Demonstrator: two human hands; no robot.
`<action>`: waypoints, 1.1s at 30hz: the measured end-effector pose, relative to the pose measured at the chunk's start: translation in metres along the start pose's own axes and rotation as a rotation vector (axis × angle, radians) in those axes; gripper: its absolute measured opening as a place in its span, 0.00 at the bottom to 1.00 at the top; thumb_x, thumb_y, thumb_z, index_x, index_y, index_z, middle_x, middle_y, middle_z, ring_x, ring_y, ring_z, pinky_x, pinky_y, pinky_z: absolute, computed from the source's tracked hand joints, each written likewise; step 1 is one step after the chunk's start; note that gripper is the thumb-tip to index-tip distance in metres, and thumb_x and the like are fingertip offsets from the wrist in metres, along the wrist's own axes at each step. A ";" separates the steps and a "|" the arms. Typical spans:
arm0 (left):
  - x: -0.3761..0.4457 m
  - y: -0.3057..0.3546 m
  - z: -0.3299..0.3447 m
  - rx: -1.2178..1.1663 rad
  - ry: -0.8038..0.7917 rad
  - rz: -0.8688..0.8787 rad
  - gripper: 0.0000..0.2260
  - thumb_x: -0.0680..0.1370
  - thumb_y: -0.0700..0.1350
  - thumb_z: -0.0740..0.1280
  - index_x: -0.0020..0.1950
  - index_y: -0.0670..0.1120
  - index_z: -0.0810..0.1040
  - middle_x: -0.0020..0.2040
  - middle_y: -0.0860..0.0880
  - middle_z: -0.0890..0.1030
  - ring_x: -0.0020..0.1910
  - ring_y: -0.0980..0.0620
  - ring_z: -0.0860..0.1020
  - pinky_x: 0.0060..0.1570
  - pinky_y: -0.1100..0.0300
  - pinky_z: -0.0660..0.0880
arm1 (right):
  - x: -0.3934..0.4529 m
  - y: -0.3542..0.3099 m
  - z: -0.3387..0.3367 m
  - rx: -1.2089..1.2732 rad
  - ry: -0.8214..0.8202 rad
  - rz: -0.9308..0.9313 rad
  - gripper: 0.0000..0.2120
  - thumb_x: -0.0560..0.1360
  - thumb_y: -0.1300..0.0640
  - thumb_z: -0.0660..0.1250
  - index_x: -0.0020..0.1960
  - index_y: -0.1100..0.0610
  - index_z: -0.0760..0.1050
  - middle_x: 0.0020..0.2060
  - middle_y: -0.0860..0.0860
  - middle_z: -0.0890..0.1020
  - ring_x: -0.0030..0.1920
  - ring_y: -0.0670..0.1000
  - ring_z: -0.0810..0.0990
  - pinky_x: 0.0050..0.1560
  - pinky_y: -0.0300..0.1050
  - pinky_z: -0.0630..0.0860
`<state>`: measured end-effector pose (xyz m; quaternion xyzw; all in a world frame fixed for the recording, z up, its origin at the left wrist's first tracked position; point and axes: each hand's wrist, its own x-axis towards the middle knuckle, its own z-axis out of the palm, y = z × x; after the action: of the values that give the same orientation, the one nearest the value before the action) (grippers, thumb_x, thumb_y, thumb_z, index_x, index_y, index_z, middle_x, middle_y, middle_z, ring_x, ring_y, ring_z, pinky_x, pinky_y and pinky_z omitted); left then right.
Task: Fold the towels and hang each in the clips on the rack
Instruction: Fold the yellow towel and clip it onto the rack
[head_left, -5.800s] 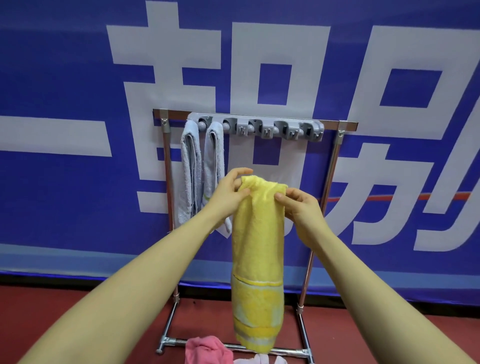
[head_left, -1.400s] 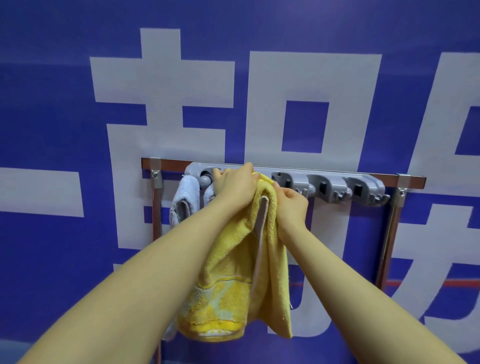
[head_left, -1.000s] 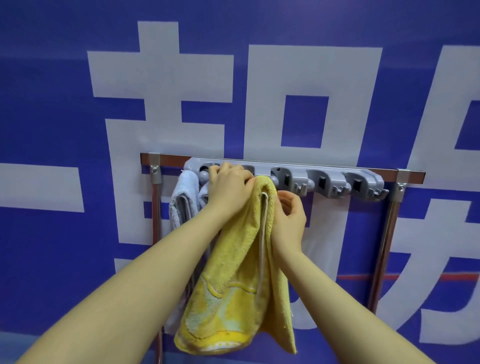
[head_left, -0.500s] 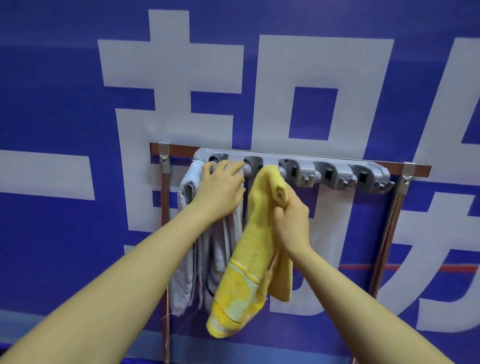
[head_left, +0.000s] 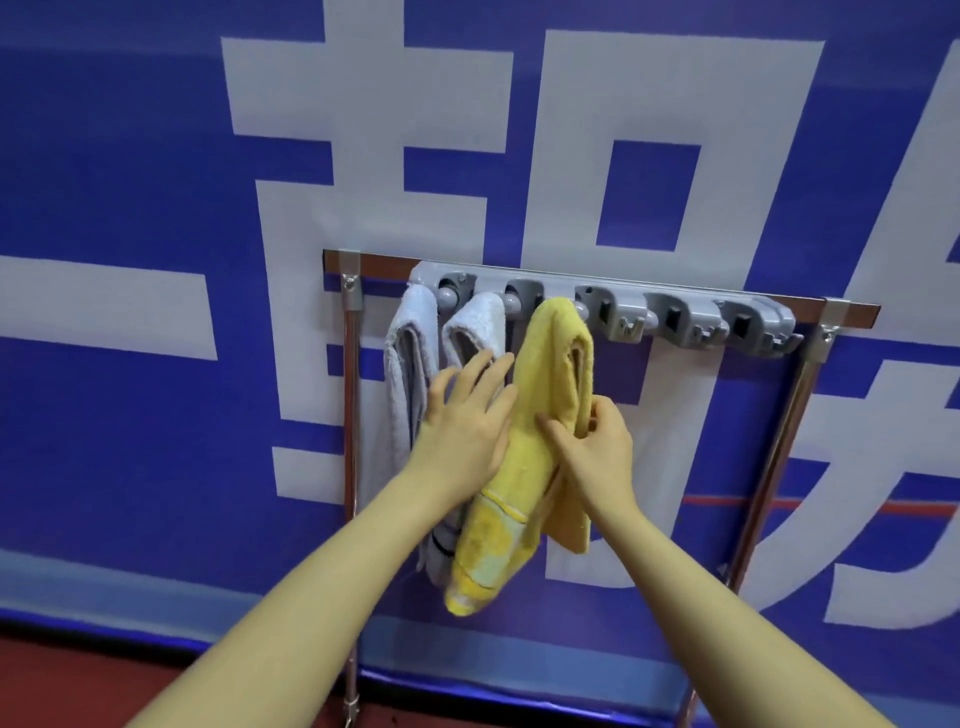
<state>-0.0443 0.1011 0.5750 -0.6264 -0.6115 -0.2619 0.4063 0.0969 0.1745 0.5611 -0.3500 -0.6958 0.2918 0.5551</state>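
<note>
Towels are hung from the grey clip bar (head_left: 675, 306) along the top rail of the rack (head_left: 753, 304): two pale grey towels (head_left: 410, 374) sit in the clips nearest the rack's left end, and the yellow towel (head_left: 545, 395) is caught by its folded top in the third clip, just beside them. Three clips toward the right end are seen unfilled.

The left hand (head_left: 465, 426) is laid open and flat, fingers spread, against the left edge of the yellow towel and over the second grey towel; nothing is gripped by it. The right hand (head_left: 597, 441) is closed on the yellow towel's right fold, pinched between thumb and fingers.

The step in hand is judged to be tidying the hung towel. It is done well if the layers are smoothed downward with light strokes, so the fold is not dragged out of the clip. The looser flap on the right should be drawn level with the longer left side, and the grey neighbour kept from being tugged. Whether the clip holds firmly cannot be told.
</note>
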 end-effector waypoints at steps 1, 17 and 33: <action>-0.010 0.004 0.002 -0.023 0.015 -0.025 0.14 0.71 0.46 0.60 0.52 0.45 0.80 0.61 0.47 0.77 0.61 0.47 0.68 0.56 0.51 0.61 | -0.002 0.002 -0.001 0.010 0.014 0.014 0.05 0.72 0.58 0.70 0.42 0.54 0.73 0.36 0.47 0.77 0.38 0.43 0.74 0.38 0.43 0.69; -0.033 0.079 0.029 -0.549 -0.455 -0.190 0.34 0.75 0.63 0.44 0.75 0.44 0.56 0.70 0.46 0.66 0.67 0.46 0.67 0.67 0.51 0.61 | -0.012 0.007 -0.052 0.314 -0.192 -0.050 0.06 0.79 0.56 0.63 0.51 0.52 0.79 0.44 0.44 0.83 0.48 0.43 0.80 0.49 0.40 0.78; -0.068 0.044 0.030 -0.441 -0.030 -0.164 0.30 0.70 0.29 0.66 0.63 0.53 0.61 0.55 0.48 0.65 0.38 0.43 0.74 0.26 0.58 0.68 | -0.030 0.047 -0.020 0.215 -0.089 0.081 0.08 0.77 0.63 0.63 0.41 0.58 0.78 0.32 0.46 0.79 0.35 0.43 0.74 0.39 0.40 0.72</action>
<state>-0.0138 0.0921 0.4944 -0.6521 -0.5943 -0.4119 0.2279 0.1277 0.1780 0.5114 -0.3030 -0.6697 0.4023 0.5458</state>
